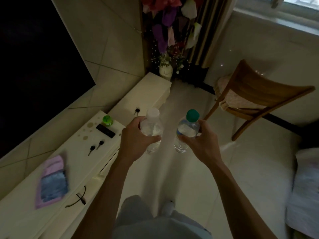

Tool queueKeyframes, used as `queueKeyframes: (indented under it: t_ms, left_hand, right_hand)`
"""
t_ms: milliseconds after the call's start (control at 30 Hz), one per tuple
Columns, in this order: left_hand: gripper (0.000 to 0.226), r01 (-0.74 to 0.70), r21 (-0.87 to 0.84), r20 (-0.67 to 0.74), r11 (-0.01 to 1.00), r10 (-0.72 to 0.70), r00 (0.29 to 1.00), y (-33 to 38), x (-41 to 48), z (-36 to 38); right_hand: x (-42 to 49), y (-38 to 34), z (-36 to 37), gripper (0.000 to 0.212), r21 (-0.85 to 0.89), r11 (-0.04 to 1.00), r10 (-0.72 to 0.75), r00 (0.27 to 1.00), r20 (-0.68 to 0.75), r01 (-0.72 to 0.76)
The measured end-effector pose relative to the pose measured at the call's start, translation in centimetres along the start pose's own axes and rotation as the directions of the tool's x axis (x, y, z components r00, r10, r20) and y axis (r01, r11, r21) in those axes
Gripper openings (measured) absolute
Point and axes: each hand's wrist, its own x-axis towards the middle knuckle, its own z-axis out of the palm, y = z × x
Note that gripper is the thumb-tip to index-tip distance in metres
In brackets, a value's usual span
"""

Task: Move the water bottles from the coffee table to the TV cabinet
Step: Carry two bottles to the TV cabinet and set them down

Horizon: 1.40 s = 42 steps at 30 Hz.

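A dark television screen point(34, 57) filled the far left, above the cream TV cabinet point(76, 163). On the cabinet top lay a pink and blue packet point(52, 181), two black-headed keys point(95, 147), a black remote point(105, 131) and a green-capped jar point(107, 120). The left hand point(136, 140) was wrapped around a clear water bottle with a white cap point(152, 130), held over the floor just beside the cabinet's front edge. Its long axis stood nearly upright, cap pointing up toward the camera. Just beside it, apart, the right hand point(200, 142) gripped a clear bottle with a green cap point(187, 130), likewise near upright, cap uppermost. A wooden chair point(259, 94) stood at the right
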Motion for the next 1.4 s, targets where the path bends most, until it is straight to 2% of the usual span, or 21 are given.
queueKeyframes:
  t_ms: [400,600,867,1067,1233,1400]
  left_hand:
    - [0.061,0.077,-0.036,0.012,0.996,-0.077,0.997,0.2,11.5,1.7]
    - [0.065,0.062,-0.019,-0.001,0.998,-0.062,0.998,0.4,20.3,0.3]
    - [0.068,0.042,-0.023,-0.001,0.999,-0.042,0.999,1.5,29.8,-2.3]
    - [0.068,0.107,-0.052,-0.019,0.993,-0.108,0.994,1.2,34.3,-2.4]
    - [0.069,0.147,-0.038,-0.08,0.988,-0.15,0.985,1.1,38.3,-1.6]
    - [0.066,0.19,-0.047,-0.165,0.981,-0.196,0.967,2.3,42.3,-0.1]
  right_hand:
    - [12.4,-0.5,2.2,0.069,-0.039,0.999,0.002,0.999,0.038,0.0]
    - [20.1,-2.9,5.0,0.075,-0.106,0.994,0.018,0.998,0.058,-0.011]
    - [28.9,-6.8,8.6,0.08,-0.098,0.995,0.03,0.998,0.055,-0.024]
    - [34.2,-7.1,10.4,0.082,-0.113,0.994,0.014,0.994,0.105,-0.003]
    - [39.5,-6.8,11.4,0.079,-0.144,0.989,-0.021,0.987,0.156,0.044]
    - [45.6,-6.3,11.9,0.075,-0.093,0.992,-0.059,0.969,0.239,0.084]
